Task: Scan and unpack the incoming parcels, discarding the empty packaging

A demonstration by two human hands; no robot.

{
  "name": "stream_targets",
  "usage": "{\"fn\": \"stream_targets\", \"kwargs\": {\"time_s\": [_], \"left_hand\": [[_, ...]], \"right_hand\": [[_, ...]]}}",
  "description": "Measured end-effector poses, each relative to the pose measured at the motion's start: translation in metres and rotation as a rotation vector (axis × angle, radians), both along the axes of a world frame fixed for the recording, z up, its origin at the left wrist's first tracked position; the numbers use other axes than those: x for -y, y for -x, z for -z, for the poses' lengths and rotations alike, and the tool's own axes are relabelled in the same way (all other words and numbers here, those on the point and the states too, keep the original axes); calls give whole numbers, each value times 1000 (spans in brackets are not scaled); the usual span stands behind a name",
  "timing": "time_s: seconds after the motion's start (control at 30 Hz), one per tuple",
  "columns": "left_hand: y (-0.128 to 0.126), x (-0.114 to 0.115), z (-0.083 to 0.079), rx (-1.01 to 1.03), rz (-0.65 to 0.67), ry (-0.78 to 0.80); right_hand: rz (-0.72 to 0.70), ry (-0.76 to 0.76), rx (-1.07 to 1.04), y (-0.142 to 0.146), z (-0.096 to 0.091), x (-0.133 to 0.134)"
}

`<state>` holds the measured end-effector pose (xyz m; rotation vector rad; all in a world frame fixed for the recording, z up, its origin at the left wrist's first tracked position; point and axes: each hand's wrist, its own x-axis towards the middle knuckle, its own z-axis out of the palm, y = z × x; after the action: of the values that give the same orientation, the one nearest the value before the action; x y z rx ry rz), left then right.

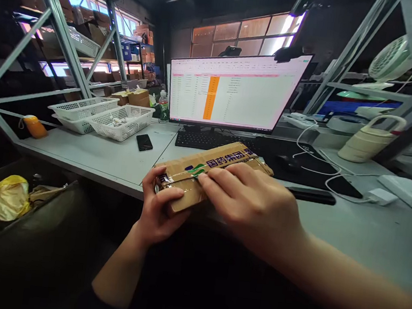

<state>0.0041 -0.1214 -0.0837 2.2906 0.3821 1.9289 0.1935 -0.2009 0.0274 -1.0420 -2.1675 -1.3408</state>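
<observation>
A long brown cardboard box [223, 160] with blue printed characters and clear tape lies at the near edge of the grey desk [101, 155]. My left hand [159, 204] grips the box's near end from below, thumb on its top. My right hand [252, 204] rests on the box's top, its fingertips pressed together at the taped seam near the green mark; whether they pinch the tape I cannot make out.
Behind the box are a keyboard [200, 139] and a lit monitor [231, 90] showing a spreadsheet. A black phone [144, 142] and white mesh baskets [120, 120] lie to the left. White cables [324, 165], a charger [382, 196] and tape rolls [367, 143] sit right. A bin with yellow waste [4, 196] stands lower left.
</observation>
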Motion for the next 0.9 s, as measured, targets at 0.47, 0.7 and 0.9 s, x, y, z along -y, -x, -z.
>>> {"fn": "stream_targets", "kwargs": {"time_s": [0.47,0.7,0.9], "left_hand": [[-8,7,-6,-32,-100,-23],[-8,7,-7,-21,-79,-20],[-5,7,-3,-9,-52,-11]], "right_hand": [[-126,21,-30,22,1,4],[-78,30,-5,23,-2,6],[98,56,40,6,-9,5]]}}
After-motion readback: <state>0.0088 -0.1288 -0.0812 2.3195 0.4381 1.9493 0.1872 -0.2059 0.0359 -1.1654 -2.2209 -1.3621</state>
